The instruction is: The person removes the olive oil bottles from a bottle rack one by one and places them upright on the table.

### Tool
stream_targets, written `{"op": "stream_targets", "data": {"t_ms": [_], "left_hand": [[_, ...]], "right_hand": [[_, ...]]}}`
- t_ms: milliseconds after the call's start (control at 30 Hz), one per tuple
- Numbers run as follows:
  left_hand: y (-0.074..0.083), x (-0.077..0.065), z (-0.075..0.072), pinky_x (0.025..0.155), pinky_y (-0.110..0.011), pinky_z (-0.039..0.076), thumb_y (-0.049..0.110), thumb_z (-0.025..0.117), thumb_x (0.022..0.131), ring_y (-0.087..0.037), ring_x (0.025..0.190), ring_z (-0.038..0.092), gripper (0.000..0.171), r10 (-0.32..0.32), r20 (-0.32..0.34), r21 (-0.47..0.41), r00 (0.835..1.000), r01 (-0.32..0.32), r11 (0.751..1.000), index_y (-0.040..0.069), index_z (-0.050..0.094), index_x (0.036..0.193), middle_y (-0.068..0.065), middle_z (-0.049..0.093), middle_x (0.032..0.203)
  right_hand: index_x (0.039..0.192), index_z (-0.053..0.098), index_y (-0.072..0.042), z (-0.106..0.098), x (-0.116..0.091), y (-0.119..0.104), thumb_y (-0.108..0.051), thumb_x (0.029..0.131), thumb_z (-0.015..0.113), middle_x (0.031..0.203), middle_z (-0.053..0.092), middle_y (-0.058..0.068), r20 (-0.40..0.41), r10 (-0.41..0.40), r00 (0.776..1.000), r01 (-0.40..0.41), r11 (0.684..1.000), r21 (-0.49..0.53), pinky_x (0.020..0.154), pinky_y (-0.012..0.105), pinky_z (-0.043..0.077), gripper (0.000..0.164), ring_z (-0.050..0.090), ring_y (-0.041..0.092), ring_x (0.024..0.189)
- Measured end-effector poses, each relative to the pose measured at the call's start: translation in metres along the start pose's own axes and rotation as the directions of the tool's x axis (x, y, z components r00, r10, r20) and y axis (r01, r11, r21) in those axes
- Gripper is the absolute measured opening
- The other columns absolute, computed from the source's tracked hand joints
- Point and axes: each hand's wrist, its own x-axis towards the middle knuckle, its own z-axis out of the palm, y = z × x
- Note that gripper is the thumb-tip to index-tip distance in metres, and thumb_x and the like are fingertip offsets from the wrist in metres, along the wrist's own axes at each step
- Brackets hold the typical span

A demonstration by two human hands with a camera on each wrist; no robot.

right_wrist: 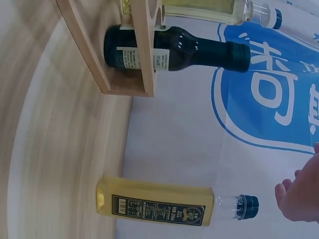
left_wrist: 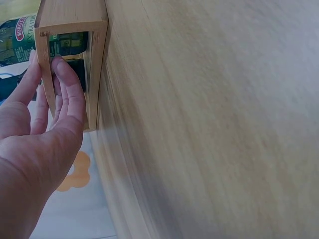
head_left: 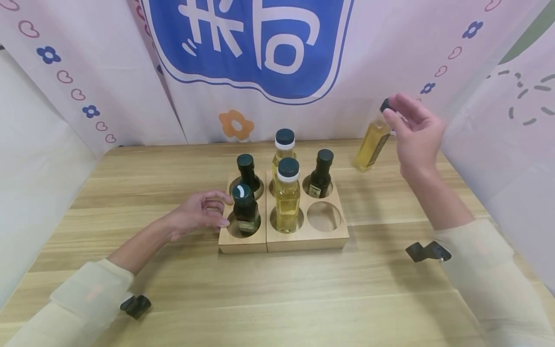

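My left hand [head_left: 197, 214] is at the left end of a wooden bottle rack [head_left: 308, 244], its thumb and fingers pinching the top board from both sides in the left wrist view. Beside it, a dark green olive oil bottle [head_left: 246, 217] stands in the front left hole. On the right, a square bottle of yellow oil [right_wrist: 159, 204] with a dark cap stands upright on the table, outside the rack. Near that cap is my right hand [head_left: 418, 135], fingers loosely bent; the right wrist view shows a gap between them.
More rack holes hold a clear oil bottle [head_left: 288, 207] in front, another clear one [head_left: 284, 144] behind, and dark bottles at back left [head_left: 245, 166] and back right [head_left: 322, 176]. The front right hole [head_left: 324, 217] is uncovered. A printed cloth [head_left: 204, 115] hangs behind the wooden table [head_left: 243, 299].
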Motion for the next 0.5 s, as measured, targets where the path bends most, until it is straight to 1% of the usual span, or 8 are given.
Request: {"op": "stream_targets", "data": {"t_ms": [100, 233, 400, 500], "left_hand": [[0.000, 0.000, 0.000, 0.074, -0.036, 0.057, -0.002, 0.075, 0.077, -0.018, 0.080, 0.057, 0.050, 0.002, 0.002, 0.008, 1.000, -0.002, 1.000, 0.001, 0.049, 0.120, -0.010, 0.053, 0.095], [0.000, -0.001, 0.001, 0.073, -0.036, 0.057, -0.002, 0.075, 0.077, -0.018, 0.080, 0.057, 0.049, 0.004, 0.004, 0.014, 1.000, -0.004, 1.000, 0.002, 0.049, 0.119, -0.009, 0.053, 0.095], [0.001, -0.001, 0.001, 0.072, -0.035, 0.056, -0.002, 0.074, 0.078, -0.018, 0.078, 0.057, 0.048, 0.001, 0.008, 0.012, 1.000, -0.001, 1.000, 0.002, 0.049, 0.118, -0.008, 0.054, 0.094], [0.002, -0.001, 0.001, 0.072, -0.035, 0.056, -0.002, 0.073, 0.078, -0.018, 0.079, 0.057, 0.047, 0.002, 0.005, 0.018, 1.000, -0.002, 1.000, 0.003, 0.049, 0.118, -0.008, 0.054, 0.095]], "right_hand": [[0.112, 0.065, 0.002, 0.002, -0.006, 0.006, 0.004, 0.077, 0.075, 0.109, 0.068, 0.012, 0.040, -0.026, 0.999, 0.027, 0.999, -0.025, 0.100, 0.025, 0.043, 0.036, 0.061, 0.021, 0.108], [0.111, 0.065, 0.005, 0.004, -0.011, 0.015, 0.004, 0.078, 0.074, 0.106, 0.069, 0.010, 0.087, -0.035, 0.996, 0.042, 0.996, -0.077, 0.098, 0.025, 0.045, 0.034, 0.062, 0.020, 0.105], [0.111, 0.065, 0.003, 0.007, -0.016, 0.023, 0.002, 0.079, 0.074, 0.107, 0.069, 0.011, 0.149, 0.005, 0.989, 0.014, 0.992, -0.126, 0.095, 0.024, 0.047, 0.034, 0.063, 0.020, 0.104], [0.113, 0.065, 0.002, 0.009, -0.019, 0.028, 0.000, 0.080, 0.074, 0.109, 0.068, 0.011, 0.223, 0.033, 0.974, 0.009, 0.983, -0.184, 0.093, 0.022, 0.048, 0.035, 0.063, 0.019, 0.103]]}}
